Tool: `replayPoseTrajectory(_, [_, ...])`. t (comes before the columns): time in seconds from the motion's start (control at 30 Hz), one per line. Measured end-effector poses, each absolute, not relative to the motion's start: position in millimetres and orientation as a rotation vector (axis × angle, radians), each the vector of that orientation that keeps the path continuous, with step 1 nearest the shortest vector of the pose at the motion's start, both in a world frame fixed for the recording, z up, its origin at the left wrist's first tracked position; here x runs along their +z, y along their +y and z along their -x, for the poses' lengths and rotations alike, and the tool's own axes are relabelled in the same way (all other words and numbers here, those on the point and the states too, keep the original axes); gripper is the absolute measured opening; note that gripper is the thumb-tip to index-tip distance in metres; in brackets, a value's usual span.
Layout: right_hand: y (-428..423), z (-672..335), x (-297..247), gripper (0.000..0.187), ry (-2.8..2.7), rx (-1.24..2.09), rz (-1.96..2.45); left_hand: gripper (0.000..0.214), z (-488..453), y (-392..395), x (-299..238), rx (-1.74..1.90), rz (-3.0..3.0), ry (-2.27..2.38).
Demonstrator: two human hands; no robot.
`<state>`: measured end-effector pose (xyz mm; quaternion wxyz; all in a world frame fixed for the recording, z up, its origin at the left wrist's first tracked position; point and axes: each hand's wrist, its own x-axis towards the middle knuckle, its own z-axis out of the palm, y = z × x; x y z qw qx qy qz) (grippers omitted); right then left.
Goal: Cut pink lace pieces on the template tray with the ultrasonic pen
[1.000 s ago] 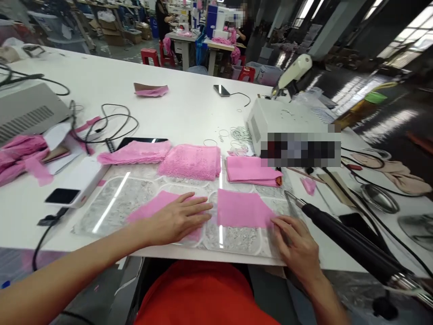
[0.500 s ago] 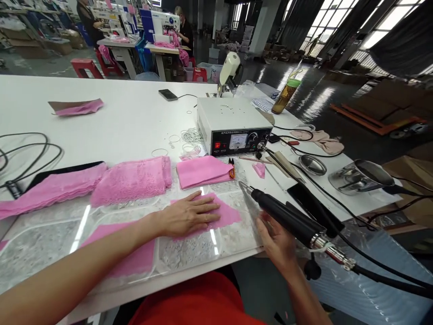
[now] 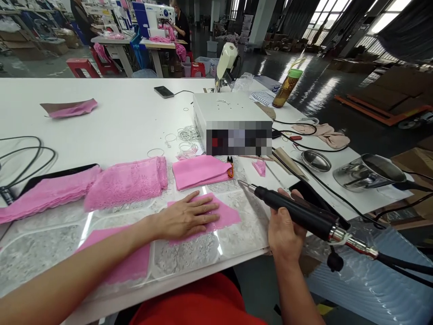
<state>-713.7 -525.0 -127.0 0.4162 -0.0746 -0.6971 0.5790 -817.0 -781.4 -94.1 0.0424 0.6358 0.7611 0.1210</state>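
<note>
My left hand lies flat, fingers stretched out, on a pink fabric piece, pressing it to the clear plastic sheet. My right hand is wrapped round a black corded handpiece, thumb on the near side. The handpiece's pointed metal tip faces left, just above the sheet beyond the fabric's right end. Under my left forearm another pink fabric piece shows in part. Folded pink fabric lies beyond my left hand, with small orange-handled snips at its right end.
Folded pink lace lies on the left. A metal control box, its front blurred, stands at the back. To the right are a steel pot, a round metal lid and cables. A bottle stands farther back.
My right hand has risen from below the handpiece and closed round it. The handpiece has shifted slightly right. My left hand stays flat on the fabric; the whole view has shifted a little.
</note>
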Motion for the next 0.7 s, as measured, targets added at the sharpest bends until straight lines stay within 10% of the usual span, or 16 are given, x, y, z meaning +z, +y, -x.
replayPoseTrajectory(0.7, [-513.7, 700.8, -66.3, 0.023, -1.467, 1.692, -0.047, 0.043, 816.8, -778.4, -96.3, 0.319, -1.994, 2.356])
